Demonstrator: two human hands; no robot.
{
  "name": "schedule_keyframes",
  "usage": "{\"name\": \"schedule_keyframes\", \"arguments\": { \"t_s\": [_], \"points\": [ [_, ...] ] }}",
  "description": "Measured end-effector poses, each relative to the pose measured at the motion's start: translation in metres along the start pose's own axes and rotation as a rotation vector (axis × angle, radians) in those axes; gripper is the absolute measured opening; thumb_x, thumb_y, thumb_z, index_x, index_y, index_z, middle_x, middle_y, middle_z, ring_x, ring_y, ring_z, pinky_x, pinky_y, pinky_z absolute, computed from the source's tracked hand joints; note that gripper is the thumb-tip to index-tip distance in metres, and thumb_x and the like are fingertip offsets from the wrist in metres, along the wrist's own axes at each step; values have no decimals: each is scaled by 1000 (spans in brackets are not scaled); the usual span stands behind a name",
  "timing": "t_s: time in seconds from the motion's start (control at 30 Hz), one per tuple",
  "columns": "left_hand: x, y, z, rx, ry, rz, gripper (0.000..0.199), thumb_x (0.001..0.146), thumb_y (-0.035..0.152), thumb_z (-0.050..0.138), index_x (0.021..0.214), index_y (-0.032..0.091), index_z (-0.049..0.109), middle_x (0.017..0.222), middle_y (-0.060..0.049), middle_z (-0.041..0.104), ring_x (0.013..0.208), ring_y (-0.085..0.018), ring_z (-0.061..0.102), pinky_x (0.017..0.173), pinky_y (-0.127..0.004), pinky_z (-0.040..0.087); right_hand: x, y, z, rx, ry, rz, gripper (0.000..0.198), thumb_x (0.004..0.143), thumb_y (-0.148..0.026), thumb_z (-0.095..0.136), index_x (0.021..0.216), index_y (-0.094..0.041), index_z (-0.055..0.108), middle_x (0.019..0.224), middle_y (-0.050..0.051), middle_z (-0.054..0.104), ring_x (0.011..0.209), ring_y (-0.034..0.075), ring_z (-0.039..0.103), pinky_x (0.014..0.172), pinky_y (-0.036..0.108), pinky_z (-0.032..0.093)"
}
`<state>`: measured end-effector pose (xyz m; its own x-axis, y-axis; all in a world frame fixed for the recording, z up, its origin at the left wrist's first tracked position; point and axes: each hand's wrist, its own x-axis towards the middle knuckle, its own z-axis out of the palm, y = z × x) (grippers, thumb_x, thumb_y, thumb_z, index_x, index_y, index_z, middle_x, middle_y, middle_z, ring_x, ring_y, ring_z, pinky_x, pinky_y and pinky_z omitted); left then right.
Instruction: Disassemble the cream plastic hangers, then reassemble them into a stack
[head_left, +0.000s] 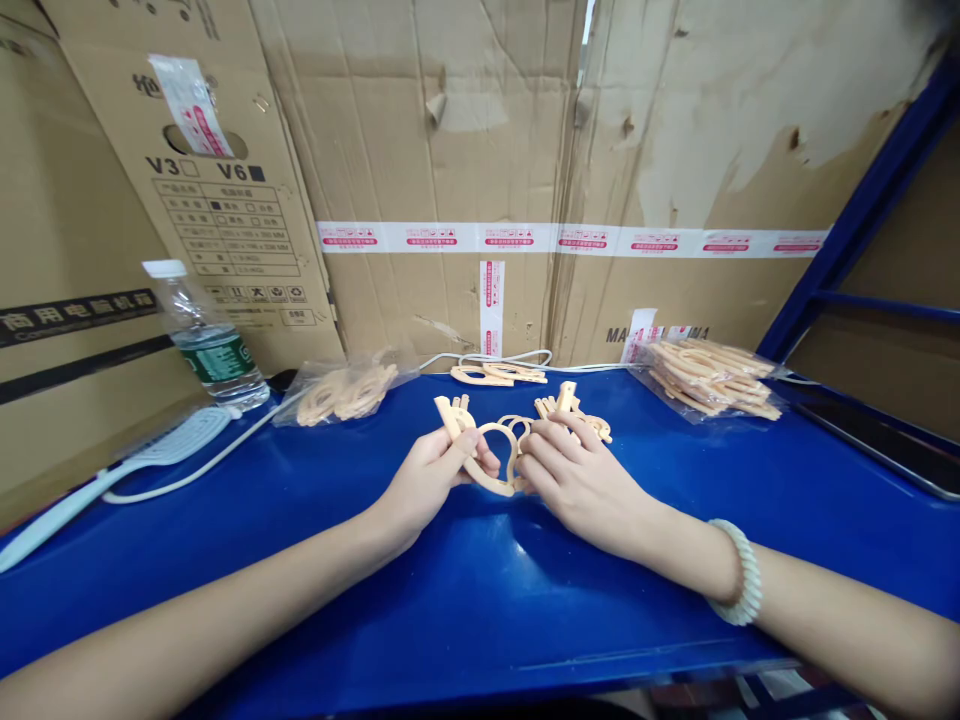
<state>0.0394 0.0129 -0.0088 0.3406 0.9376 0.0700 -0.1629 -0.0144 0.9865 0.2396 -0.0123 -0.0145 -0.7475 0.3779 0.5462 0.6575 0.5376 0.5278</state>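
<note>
Above the blue table, my left hand [427, 478] is closed, thumb on top, around a pale, wood-coloured curved piece [491, 482] with a flat straight end pointing up and left. My right hand [576, 478] has its fingers curled around a second pale piece, whose holed end [568, 393] sticks up above the knuckles. The two pieces come together between my hands; whether they are joined there I cannot tell. My right fingers hide most of the second piece. Just behind my hands lie several loose pale pieces [600, 427], partly covered by them.
Clear bags of pale pieces lie at the back left [349, 390] and back right [709, 375]. A water bottle [217, 350], a light-blue hairbrush [169, 440] and a white cable [187, 490] are on the left, a dark phone [885, 450] on the right. Cardboard [450, 150] stands behind.
</note>
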Motion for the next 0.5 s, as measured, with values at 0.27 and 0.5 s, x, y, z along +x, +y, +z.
{"name": "schedule_keyframes", "arguments": {
  "t_s": [0.27,0.5],
  "points": [
    [1,1,-1,-79,37,6,31,84,42,69,76,13,62,71,-6,69,72,-20,67,77,-34,56,3,1,-8,51,-66,109,30,95,-6,35,79,-19,57,68,3,59,73,22,53,93,42,35],
    [0,11,-1,-219,23,-61,26,94,29,57,76,12,62,74,-8,72,75,-18,70,78,-31,56,4,15,-18,142,71,70,35,99,-9,29,76,-19,54,70,3,59,73,19,50,90,36,32]
  ]
}}
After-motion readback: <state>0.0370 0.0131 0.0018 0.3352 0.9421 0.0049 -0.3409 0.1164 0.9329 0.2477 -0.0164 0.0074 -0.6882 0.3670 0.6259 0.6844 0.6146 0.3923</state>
